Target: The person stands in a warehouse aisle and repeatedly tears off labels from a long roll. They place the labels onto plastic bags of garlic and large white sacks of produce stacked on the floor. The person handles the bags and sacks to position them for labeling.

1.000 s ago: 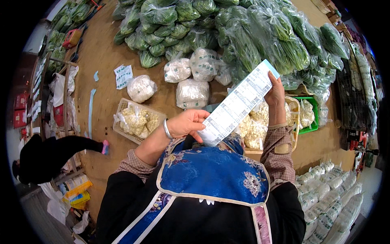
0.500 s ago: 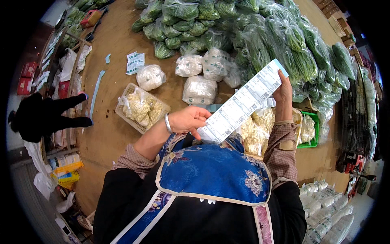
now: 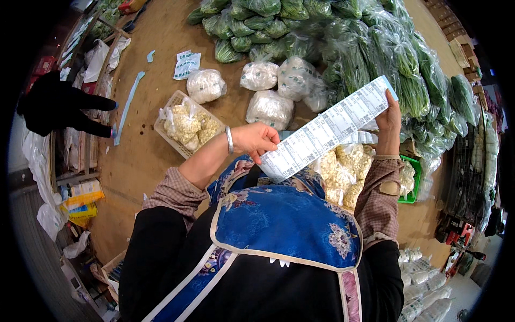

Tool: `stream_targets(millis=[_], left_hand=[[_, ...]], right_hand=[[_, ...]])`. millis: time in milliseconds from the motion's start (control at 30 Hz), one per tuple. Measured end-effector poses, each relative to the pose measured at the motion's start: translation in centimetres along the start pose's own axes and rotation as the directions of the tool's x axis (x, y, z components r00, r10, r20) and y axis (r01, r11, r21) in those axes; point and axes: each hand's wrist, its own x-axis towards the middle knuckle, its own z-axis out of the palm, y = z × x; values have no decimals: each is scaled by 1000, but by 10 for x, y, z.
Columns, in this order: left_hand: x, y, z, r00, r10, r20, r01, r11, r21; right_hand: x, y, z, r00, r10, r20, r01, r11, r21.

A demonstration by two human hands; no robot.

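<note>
Left fingers (image 3: 269,145) and right fingers (image 3: 394,107) hold a label strip (image 3: 326,132) between them.

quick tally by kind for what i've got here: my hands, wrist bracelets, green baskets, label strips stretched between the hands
Hands: 2 (left hand, right hand)
Bracelet: 1
Green basket: 1
Label strip: 1
Total: 5

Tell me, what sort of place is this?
Probably a vegetable packing or wholesale area: bagged greens lie heaped up, a beige crate holds bagged pale produce, and there's a long label strip.
</note>
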Motion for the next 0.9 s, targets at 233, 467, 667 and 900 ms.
stream_targets(millis=[233,467,667,900], left_hand=[[-2,-13,-5,998,41,46,-43,998,35],[-2,-18,-11,999,13,32,-14,999,30],[-7,-18,-18,1000,-11,17,11,1000,3],[-10,-21,-19,1000,10,-9,-9,999,45]], right_hand=[[6,-6,0,999,-37,-36,37,999,-8],[12,-9,-14,1000,-27,-7,27,999,26],[10,-8,-10,999,-20,-33,21,999,34],[9,-7,-4,999,-34,6,34,999,13]])
